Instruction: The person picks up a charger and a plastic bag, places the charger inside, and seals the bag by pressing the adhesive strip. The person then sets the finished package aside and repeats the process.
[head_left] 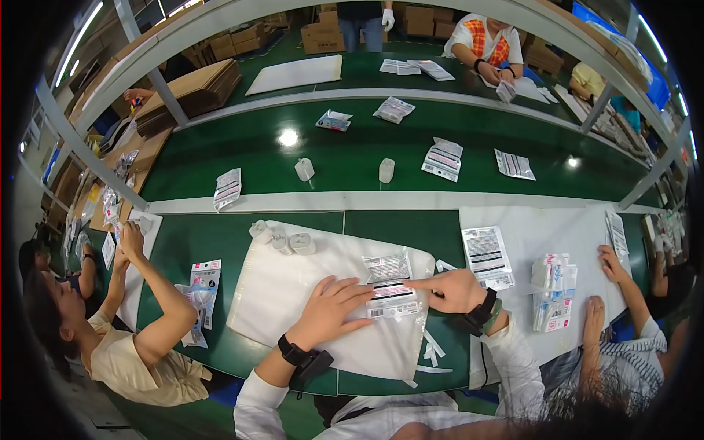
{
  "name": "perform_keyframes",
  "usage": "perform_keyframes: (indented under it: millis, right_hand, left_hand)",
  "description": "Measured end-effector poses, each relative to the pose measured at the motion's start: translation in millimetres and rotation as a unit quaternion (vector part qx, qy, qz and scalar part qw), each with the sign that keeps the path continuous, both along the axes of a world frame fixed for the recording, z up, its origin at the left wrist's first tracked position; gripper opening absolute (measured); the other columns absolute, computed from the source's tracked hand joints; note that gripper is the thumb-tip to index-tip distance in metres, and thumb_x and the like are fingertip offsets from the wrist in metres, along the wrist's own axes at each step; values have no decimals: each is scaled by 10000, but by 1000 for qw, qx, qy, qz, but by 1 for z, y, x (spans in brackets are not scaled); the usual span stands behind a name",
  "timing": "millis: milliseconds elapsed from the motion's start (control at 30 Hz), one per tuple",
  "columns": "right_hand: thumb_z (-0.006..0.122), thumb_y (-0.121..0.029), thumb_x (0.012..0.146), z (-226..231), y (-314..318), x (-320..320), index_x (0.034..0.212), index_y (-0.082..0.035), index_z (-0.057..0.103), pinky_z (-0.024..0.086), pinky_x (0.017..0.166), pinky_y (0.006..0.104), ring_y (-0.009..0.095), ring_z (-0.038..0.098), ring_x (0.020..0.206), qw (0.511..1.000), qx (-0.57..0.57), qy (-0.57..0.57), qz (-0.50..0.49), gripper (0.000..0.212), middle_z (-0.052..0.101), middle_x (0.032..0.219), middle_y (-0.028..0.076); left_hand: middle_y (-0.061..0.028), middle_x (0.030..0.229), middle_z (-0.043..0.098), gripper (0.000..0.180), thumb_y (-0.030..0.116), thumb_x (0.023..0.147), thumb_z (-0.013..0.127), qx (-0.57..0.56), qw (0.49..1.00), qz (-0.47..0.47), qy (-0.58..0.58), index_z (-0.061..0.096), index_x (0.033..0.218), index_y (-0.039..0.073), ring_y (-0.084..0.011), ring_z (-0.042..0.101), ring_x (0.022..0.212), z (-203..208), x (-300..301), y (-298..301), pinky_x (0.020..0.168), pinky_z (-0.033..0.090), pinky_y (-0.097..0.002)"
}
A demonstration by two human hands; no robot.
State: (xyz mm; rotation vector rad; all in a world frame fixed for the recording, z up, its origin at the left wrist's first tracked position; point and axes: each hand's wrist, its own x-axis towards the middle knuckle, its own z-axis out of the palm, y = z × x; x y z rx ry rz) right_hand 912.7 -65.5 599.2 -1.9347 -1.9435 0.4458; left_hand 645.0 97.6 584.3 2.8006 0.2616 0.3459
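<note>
A silver-white printed pouch (391, 293) lies flat on a white sheet (275, 304) in front of me. My left hand (328, 312) is open, palm down on the sheet, with its fingertips at the pouch's left edge. From the right, my right hand (458, 291) touches the pouch with a stretched-out index finger; its other fingers are curled and partly hidden. Several clear plastic containers (301, 243) stand at the sheet's far left corner. White strips (433, 348) lie beside the sheet's right edge.
A green conveyor belt (341, 158) behind a pale rail carries pouches and two clear containers. Co-workers sit left and right; the right one's hand (594, 320) rests near stacked packages (551, 293). Another pouch (488, 257) lies to my right, and packs (205, 290) lie to my left.
</note>
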Motion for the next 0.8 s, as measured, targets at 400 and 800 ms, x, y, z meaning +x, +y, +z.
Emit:
perform_keyframes:
  millis: [400, 800]
  right_hand:
    - [704, -477, 825, -7, 10, -13, 1057, -255, 706, 506, 582, 370, 247, 671, 684, 995, 6, 23, -98, 321, 683, 755, 13]
    - [694, -439, 841, -16, 0, 2, 1161, -278, 686, 497, 556, 338, 222, 663, 678, 993, 76, -55, -67, 358, 640, 714, 8]
  left_hand:
    - [13, 1091, 621, 287, 262, 745, 789, -33, 990, 95, -100, 695, 1010, 205, -206, 567, 1053, -19, 24, -8, 979, 378, -411]
    - [-17, 1167, 621, 269, 192, 773, 760, -16, 987, 75, -140, 683, 1031, 176, -227, 575, 1068, -14, 18, -1, 951, 408, -403]
